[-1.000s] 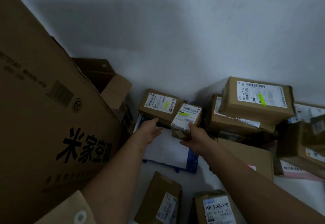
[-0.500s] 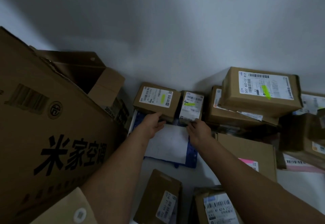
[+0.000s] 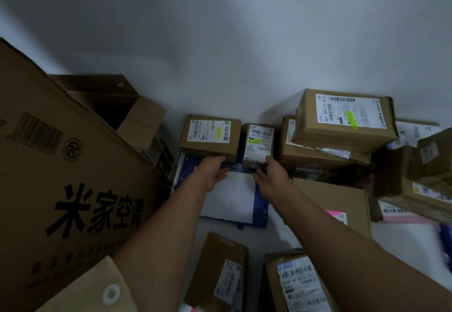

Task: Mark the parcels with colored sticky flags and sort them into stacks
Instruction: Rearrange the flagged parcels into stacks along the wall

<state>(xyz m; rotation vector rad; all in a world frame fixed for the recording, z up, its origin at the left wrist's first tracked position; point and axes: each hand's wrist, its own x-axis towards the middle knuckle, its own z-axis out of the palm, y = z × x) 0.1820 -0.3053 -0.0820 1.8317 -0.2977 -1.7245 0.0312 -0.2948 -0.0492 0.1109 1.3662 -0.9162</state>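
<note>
Both hands loose, gripping nothing: left [image 3: 212, 173] touches wide box [image 3: 209, 136], right [image 3: 271, 177] touches small box [image 3: 258, 144]. I'd watch a shove skidding them off the pad's [image 3: 261, 210] far edge.

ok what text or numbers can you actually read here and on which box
"米家空调": printed in black on the big carton at left.
"502 602-12 812": label of the top right parcel with a green flag.
"502 602 12 812": label of the small parcel at the right hand.
The wide parcel at the left hand and the bottom parcels have labels too blurred to read.
</note>
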